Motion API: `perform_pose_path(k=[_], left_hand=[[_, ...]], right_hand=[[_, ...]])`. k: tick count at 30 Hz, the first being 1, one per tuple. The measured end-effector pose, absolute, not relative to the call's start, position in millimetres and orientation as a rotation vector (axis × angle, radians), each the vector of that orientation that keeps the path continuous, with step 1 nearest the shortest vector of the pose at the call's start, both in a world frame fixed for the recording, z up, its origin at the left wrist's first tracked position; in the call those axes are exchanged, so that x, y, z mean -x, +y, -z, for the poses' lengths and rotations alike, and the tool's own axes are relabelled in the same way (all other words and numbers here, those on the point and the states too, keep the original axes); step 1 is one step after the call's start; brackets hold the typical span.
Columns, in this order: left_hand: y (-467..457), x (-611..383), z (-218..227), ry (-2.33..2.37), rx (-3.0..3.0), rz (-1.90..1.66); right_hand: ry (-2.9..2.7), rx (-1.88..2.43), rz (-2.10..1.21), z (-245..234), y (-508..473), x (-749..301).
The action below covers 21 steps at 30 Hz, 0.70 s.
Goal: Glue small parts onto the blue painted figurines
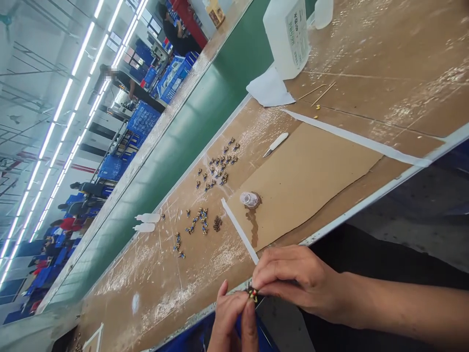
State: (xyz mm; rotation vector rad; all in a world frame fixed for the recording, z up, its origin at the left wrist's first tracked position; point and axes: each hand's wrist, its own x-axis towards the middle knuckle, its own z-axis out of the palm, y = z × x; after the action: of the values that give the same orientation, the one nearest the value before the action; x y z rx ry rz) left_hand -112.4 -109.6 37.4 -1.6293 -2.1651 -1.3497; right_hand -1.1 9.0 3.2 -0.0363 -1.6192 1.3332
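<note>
A tiny figurine [252,292], dark with yellow and a spot of red, is pinched between the thumb and fingers of my left hand [232,315] at the front edge of the table. From the right, my right hand [300,278] closes its thumb and fingertips on the same piece. Whether a separate small part sits in the right fingertips is hidden. Beyond the hands, several small blue-and-gold figurines [220,166] lie in a group, and another cluster of figurines [200,220] is nearer the left. Beside that cluster is a little pile of brown parts [217,223].
A small glass jar [250,199] stands on a cardboard sheet [304,171] beside a wet stain. Further off are a white-handled knife [276,144], white paper [270,88], thin sticks [323,94] and a large plastic jug [287,36]. Two squeeze bottles [146,222] lie left. People work beyond.
</note>
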Motion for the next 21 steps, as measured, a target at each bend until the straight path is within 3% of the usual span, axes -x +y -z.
perform_pose_path(k=[5, 21], left_hand=[[-107, 105, -44, -2.034, 1.703, 1.128], [-107, 92, -52, -1.889, 1.721, 1.062]], right_hand=[[-1.550, 0.041, -1.344, -4, 3, -8], [-1.636, -0.038, -1.327, -8, 8, -20]])
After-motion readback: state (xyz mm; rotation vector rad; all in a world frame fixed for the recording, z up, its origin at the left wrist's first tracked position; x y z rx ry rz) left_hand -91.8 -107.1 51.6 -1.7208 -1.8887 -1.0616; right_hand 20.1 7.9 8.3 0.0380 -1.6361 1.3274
